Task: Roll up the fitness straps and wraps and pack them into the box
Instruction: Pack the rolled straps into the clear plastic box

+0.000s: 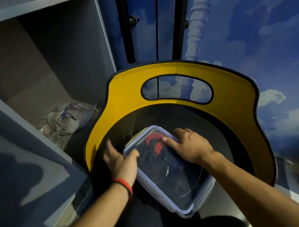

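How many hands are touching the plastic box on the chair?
2. The left hand is at the left edge of the box, thumb on the lid; the right hand rests on the lid near the far right corner.

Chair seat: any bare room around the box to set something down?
Free: black seat between box and yellow backrest at the far side, and a strip right of the box. Crowded: left, where the left hand fills the gap; right hand rests on the lid.
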`<state>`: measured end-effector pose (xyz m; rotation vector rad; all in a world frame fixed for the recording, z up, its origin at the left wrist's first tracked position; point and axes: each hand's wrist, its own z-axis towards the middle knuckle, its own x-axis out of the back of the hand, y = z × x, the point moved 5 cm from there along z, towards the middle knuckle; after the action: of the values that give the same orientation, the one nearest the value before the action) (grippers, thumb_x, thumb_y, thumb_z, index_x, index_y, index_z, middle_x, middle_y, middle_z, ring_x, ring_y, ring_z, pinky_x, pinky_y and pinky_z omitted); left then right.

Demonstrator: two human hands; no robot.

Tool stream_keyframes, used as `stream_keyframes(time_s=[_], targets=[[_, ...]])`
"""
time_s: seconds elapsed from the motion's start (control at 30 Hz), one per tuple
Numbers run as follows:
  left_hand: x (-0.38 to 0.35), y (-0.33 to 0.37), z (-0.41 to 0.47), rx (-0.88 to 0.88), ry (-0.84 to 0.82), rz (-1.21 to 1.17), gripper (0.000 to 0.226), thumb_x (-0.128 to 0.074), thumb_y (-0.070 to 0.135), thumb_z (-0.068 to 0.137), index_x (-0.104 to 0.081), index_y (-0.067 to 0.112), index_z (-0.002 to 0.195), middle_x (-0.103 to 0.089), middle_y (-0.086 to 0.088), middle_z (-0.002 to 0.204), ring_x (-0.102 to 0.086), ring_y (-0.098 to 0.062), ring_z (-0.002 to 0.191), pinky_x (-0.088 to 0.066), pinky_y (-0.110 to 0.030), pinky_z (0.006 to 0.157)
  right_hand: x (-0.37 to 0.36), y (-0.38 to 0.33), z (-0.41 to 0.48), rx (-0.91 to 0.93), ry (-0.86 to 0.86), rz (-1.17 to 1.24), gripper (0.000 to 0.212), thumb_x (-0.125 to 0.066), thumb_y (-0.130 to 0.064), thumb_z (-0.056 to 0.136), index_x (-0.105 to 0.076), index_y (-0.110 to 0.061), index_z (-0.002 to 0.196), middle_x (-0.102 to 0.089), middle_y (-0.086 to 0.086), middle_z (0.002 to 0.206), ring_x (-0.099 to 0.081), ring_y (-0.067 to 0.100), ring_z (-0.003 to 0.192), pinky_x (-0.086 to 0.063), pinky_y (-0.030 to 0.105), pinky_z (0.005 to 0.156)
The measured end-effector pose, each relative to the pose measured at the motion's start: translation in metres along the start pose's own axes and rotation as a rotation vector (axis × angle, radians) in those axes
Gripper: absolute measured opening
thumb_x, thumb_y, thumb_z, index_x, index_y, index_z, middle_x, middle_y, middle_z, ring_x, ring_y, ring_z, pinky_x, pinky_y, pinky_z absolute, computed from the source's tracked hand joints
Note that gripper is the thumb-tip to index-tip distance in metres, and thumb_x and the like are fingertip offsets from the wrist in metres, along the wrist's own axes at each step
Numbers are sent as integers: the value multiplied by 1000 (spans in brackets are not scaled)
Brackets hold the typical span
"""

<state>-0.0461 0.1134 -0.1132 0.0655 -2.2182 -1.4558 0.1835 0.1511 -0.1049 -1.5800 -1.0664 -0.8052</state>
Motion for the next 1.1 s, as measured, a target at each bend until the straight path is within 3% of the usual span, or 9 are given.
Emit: stream_keyframes(time_s=[0.07, 0.17, 0.3, 0.4, 0.5, 0.57, 0.73, 0.87, 1.1], targets=[[-2, 32, 17, -242, -107, 196, 82, -76, 37, 83, -33, 36, 153, -32, 3, 158, -37, -22, 142, -37, -43, 113, 8, -6, -18, 5, 99, -84, 75, -36, -82, 90, -51, -24, 135, -53, 8, 132, -54, 30, 123, -51, 45, 95], [-22, 36, 25, -320, -366, 435, 78, -80, 54, 75, -49, 32, 143, -51, 8, 141, -53, -15, 127, -44, -37, 107, 14, -1, -52, -69, 141, -241, 84, -33, -89, 83, -46, -24, 135, -46, 6, 132, -51, 30, 124, -51, 43, 89], [-27, 27, 22, -404, -334, 454, 70, -81, 50, 75, -57, 25, 136, -55, 4, 132, -57, -17, 120, -48, -35, 101, 8, 32, -101, -296, -56, -313, 99, -16, -96, 78, -43, -18, 132, -55, 11, 126, -61, 34, 113, -48, 43, 85], [-26, 23, 19, -396, -312, 489, 81, -76, 65, 72, -55, 27, 140, -61, 3, 134, -58, -19, 122, -50, -44, 103, -7, 46, -121, -383, -137, -126, 97, -22, -92, 82, -41, -10, 130, -60, 15, 118, -61, 35, 107, -49, 49, 90], [-22, 13, 25, -385, -250, 504, 96, -59, 92, 57, -58, 33, 132, -68, 8, 122, -64, -17, 112, -55, -45, 94, -21, 46, -121, -468, -93, 454, 81, -51, -83, 82, -41, -10, 115, -62, 16, 104, -70, 36, 84, -60, 43, 64], [-19, 13, 18, -353, -197, 501, 85, -61, 88, 62, -61, 32, 126, -68, 8, 117, -65, -18, 106, -56, -43, 91, -25, 46, -111, -485, -5, 678, 64, -63, -69, 86, -39, -12, 104, -63, 18, 101, -71, 41, 77, -59, 42, 51], [-23, 3, -13, -242, -62, 530, 77, -62, 66, 84, -44, 18, 142, -51, -12, 138, -53, -34, 123, -51, -49, 94, -4, 62, -66, -435, 280, 547, 64, -61, -61, 93, -40, -6, 118, -62, 20, 120, -62, 40, 108, -44, 38, 80], [-27, -7, -8, -198, -115, 395, 66, -72, 54, 82, -50, 18, 133, -48, -8, 131, -55, -31, 117, -50, -43, 93, -4, 74, -56, -437, 408, 651, 47, -56, -56, 98, -54, -11, 108, -61, 4, 104, -60, 26, 96, -40, 33, 78], [-34, -8, -2, -187, -100, 451, 73, -73, 65, 73, -55, 21, 129, -52, -12, 128, -52, -34, 119, -52, -51, 94, -6, 78, -64, -349, 543, 674, 41, -48, -44, 106, -66, -14, 85, -64, -6, 73, -62, 12, 72, -52, 36, 70]])
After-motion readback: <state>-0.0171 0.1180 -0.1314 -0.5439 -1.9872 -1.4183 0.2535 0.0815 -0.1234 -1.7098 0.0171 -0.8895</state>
